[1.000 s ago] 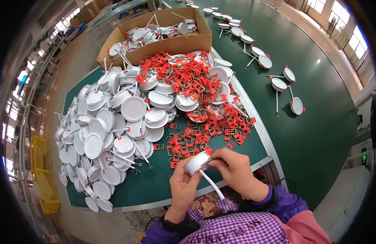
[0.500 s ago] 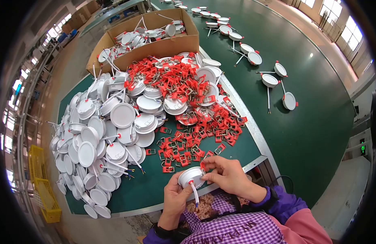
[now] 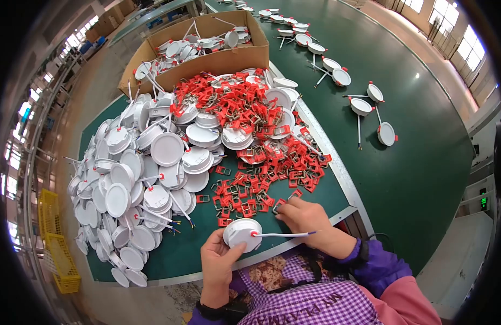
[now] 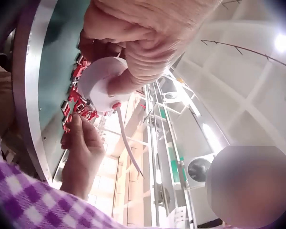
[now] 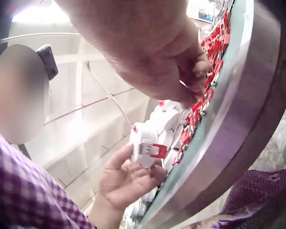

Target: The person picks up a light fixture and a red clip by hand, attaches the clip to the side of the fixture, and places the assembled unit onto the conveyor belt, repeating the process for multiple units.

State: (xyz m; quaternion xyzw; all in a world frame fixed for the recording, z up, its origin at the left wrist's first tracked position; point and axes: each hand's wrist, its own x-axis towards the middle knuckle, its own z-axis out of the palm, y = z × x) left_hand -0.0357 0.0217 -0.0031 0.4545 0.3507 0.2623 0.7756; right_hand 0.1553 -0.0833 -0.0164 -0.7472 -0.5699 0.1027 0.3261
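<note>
A round white downlight is gripped by my left hand, thumb across its back. Its white cable sticks out to the right from a red grommet. In the right wrist view, a red spring clip sits on the downlight's side. My right hand is at the near edge of the clip pile, fingers curled, pinching a red spring clip at its edge. Its thumb is mostly hidden in the head view. The left wrist view shows the right fingertips among the clips.
Loose red clips spread over the green table. A large heap of white downlights covers its left side. Behind stands a cardboard box of downlights. Finished-looking lights line the green conveyor at right, beyond a metal rail.
My right hand has left the downlight and moved forward to the clips. My left hand has shifted slightly left and turned the downlight, so its cable now points right.
</note>
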